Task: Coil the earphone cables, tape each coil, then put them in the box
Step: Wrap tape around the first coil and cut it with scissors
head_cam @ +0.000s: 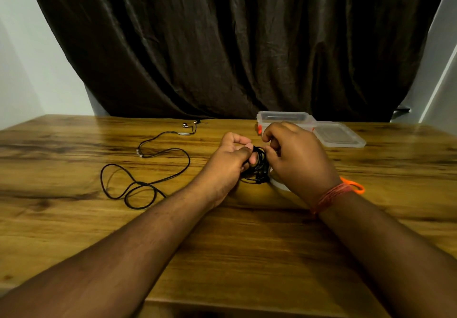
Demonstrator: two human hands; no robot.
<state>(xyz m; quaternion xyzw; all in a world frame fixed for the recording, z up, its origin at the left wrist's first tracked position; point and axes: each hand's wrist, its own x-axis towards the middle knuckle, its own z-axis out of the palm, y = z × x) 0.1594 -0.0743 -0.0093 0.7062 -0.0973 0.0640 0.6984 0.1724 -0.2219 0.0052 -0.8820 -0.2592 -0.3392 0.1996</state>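
Note:
A coil of black earphone cable [258,168] stands between both hands above the middle of the wooden table [74,231]. My left hand [228,160] grips the coil from the left, thumb on top. My right hand [296,154] pinches the coil's right side with curled fingers. A second black earphone cable [148,169] lies loose and uncoiled on the table to the left, its earbuds near the far edge. A clear plastic box [284,117] with orange latches stands open behind my right hand, its lid [340,135] lying flat to its right.
A white roll, probably tape [278,184], peeks out under my right hand. An orange loop [356,185] shows beside my right wrist, near a thread band. A dark curtain [235,45] hangs behind the table's far edge.

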